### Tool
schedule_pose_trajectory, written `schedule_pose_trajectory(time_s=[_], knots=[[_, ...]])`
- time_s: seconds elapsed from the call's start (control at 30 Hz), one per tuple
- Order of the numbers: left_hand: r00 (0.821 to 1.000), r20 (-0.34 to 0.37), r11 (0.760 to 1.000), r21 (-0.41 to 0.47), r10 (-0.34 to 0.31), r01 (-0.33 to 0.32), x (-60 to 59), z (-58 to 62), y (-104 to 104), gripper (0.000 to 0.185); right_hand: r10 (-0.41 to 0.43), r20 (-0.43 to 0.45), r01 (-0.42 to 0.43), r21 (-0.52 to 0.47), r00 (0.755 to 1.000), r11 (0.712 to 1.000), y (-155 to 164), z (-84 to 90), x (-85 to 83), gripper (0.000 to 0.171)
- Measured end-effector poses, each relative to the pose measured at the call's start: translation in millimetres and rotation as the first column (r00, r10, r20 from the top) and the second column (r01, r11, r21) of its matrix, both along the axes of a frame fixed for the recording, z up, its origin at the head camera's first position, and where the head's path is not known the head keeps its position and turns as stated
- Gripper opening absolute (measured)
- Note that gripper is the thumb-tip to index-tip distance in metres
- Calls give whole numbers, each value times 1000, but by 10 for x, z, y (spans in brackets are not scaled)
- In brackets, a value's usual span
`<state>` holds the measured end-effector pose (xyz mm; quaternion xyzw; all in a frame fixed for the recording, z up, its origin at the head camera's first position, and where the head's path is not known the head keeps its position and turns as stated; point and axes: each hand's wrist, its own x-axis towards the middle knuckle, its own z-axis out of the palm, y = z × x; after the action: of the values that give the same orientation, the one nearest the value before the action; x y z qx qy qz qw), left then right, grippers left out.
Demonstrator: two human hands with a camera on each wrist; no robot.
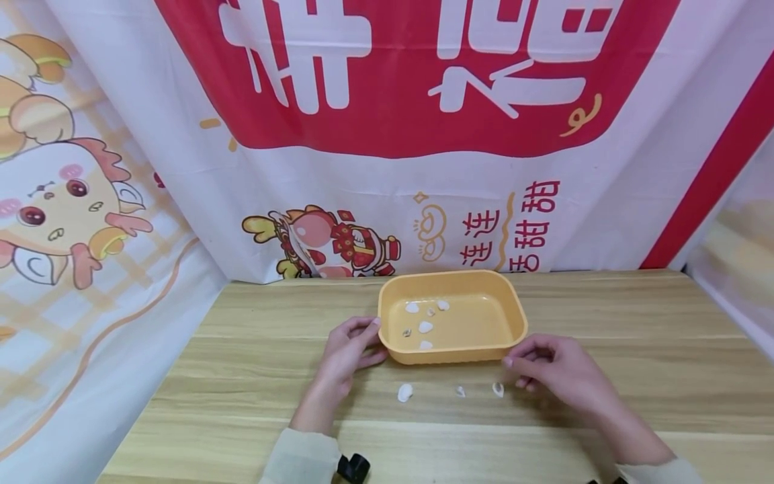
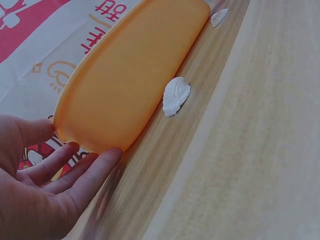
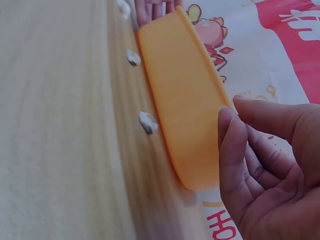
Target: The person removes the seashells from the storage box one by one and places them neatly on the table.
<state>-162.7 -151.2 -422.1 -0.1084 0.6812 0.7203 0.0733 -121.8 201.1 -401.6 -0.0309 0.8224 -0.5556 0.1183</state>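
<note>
A yellow plastic basin [image 1: 478, 355] stands on the wooden table with several small shells on its floor. My left hand [image 1: 347, 353] holds its left end; in the left wrist view the thumb [image 2: 37, 131] meets the rim and the fingers [image 2: 95, 177] press against the wall. Close to the front right corner, my right hand [image 1: 559, 370] has curled fingers, with the thumb and index fingertips together. I cannot tell whether anything small is between them. In front of the basin lie a white ribbed shell [image 1: 405, 392], a tiny shell [image 1: 461, 391] and another shell [image 1: 498, 389].
Behind the wooden table [image 1: 254, 376] hangs a printed red and white cloth [image 1: 387, 175], close to the basin's back. Another printed cloth [image 1: 151, 282] borders the left side. A black device [image 1: 353, 467] is strapped at the left wrist.
</note>
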Motion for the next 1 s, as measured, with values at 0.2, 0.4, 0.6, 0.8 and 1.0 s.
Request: schedule_pose_trajectory(time_s=[0.2, 0.4, 0.6, 0.8, 1.0], knots=[[1000, 4, 1000, -2, 5, -5, 6, 2, 4, 40, -10, 3, 10, -39, 1000, 999, 51, 37, -7, 29], [1000, 15, 1000, 2, 7, -7, -2, 9, 2, 40, -14, 10, 15, -63, 1000, 998, 55, 59, -13, 30], [1000, 17, 1000, -3, 3, -3, 3, 16, -2, 41, -36, 20, 38, -73, 999, 997, 23, 132, -41, 31], [1000, 21, 1000, -6, 3, -3, 14, 12, 2, 41, -19, -1, 19, -64, 1000, 998, -62, 233, -108, 31], [1000, 16, 1000, -3, 0, 0, 3, 12, -4, 40, 17, -13, -17, -16, 1000, 1000, -228, 376, -245, 28]])
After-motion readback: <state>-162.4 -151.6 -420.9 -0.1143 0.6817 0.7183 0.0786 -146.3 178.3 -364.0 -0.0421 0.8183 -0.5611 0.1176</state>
